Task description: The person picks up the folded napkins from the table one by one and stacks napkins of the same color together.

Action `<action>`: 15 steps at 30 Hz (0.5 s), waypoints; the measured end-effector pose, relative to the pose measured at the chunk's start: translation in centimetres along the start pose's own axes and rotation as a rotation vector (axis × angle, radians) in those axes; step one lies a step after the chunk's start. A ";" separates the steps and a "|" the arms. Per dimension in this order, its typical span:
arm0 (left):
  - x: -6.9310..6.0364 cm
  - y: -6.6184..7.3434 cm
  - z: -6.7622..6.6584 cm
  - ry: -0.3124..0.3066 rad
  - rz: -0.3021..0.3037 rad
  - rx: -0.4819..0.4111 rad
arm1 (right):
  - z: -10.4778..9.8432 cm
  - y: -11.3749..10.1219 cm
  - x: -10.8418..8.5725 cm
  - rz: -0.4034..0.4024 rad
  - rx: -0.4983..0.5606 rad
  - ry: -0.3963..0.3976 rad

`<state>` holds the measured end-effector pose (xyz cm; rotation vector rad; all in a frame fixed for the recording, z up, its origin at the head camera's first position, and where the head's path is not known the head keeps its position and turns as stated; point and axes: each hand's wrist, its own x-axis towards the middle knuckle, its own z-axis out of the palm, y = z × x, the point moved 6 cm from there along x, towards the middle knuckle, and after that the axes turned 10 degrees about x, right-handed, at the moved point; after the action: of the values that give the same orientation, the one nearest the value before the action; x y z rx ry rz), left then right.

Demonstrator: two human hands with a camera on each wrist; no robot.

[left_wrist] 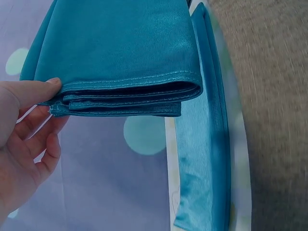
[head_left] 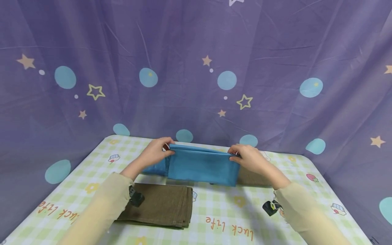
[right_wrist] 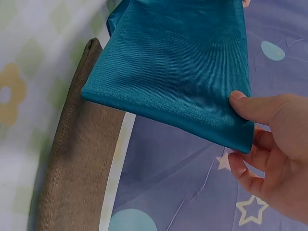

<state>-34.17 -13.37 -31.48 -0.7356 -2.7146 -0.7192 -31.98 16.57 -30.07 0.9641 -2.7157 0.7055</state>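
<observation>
A folded blue cloth [head_left: 203,166] hangs above the far part of the table, stretched between two hands. My left hand [head_left: 155,150] pinches its upper left corner between thumb and fingers. At the upper right corner, my right hand [head_left: 248,157] pinches the same cloth. In the left wrist view, the held cloth [left_wrist: 120,43] shows several stitched layers at one end. The right wrist view shows a smooth folded edge on the cloth [right_wrist: 178,72]. Behind it, a second blue folded cloth [head_left: 157,168] lies on the table, partly hidden.
A brown folded cloth [head_left: 159,204] lies near the front left, beneath my left forearm. Another brown cloth [head_left: 252,177] lies at the back right, partly covered by the held cloth and my right hand. A checked tablecloth [head_left: 220,207] covers the table; a purple curtain [head_left: 196,41] hangs behind.
</observation>
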 end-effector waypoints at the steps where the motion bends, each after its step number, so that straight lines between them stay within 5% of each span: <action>1: -0.1 -0.2 -0.1 0.000 -0.008 -0.002 | 0.1 -0.1 0.2 -0.007 0.001 0.002; 15: -0.9 -3.3 -2.1 0.047 -0.087 0.019 | 2.4 -1.2 3.5 0.024 -0.013 -0.042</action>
<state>-34.93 -17.33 -31.39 -0.5914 -2.7208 -0.7195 -33.98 12.68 -30.60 0.9553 -2.7694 0.6781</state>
